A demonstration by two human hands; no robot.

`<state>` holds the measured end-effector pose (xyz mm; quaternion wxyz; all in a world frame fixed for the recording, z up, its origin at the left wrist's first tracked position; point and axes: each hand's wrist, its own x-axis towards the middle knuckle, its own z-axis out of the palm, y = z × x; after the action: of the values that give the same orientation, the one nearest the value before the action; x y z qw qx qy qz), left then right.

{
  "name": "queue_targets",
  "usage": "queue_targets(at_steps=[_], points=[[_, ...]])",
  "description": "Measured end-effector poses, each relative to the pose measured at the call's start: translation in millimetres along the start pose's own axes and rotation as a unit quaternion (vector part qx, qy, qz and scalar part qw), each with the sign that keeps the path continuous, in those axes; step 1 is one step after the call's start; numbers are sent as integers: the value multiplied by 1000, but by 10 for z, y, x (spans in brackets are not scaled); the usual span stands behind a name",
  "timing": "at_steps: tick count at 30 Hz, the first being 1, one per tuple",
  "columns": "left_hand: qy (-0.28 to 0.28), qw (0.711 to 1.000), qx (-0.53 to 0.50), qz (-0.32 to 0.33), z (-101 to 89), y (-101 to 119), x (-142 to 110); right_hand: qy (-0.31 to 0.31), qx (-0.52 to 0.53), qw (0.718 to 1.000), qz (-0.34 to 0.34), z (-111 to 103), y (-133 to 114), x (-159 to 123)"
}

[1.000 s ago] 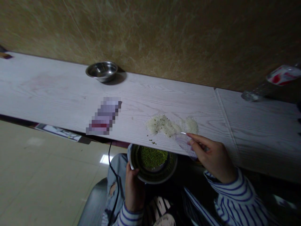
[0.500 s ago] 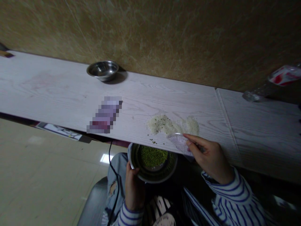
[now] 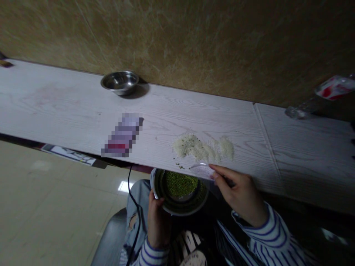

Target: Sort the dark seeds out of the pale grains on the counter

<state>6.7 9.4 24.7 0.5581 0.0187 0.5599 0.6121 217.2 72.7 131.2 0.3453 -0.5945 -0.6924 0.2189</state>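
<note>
My left hand (image 3: 158, 221) grips the left rim of a metal bowl (image 3: 185, 213), which sits at my lap just under the table edge. Green mung beans (image 3: 179, 184) lie inside it. Between the thumb and fingers of my right hand (image 3: 238, 192) is a thin clear plastic cup (image 3: 202, 170), tilted low at the table's front edge; its lower part is hard to make out. Just beyond it, white rice grains (image 3: 201, 148) are spread on the table with some green beans mixed in. A few loose beans (image 3: 181, 167) lie left of the cup.
An empty steel bowl (image 3: 119, 83) stands by the wall on the white wooden table (image 3: 69, 107). A blurred-out flat rectangular object (image 3: 123, 135) lies near the front edge. At the far right is a plastic bottle (image 3: 318, 98) lying down. A black cable (image 3: 135, 207) hangs beside my leg.
My right hand has moved left and toward me with the cup, from beside the rice to the table edge near the bowl. My left hand and the bowl have stayed put.
</note>
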Motion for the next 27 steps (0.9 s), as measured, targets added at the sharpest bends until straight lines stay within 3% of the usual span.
queue_targets(at_steps=[6,12,20,27], points=[[4,1000,-9,2,-12,12,15,28,-9,998,-53,166,-118,82],[9,1000,-14,-6,-15,4,15,46,-25,997,-52,66,12,27],[0,1000,12,3,-14,-24,26,110,-63,992,14,-52,313,46],[-6,1000,9,-3,13,-6,13,98,-41,994,-2,-111,247,140]])
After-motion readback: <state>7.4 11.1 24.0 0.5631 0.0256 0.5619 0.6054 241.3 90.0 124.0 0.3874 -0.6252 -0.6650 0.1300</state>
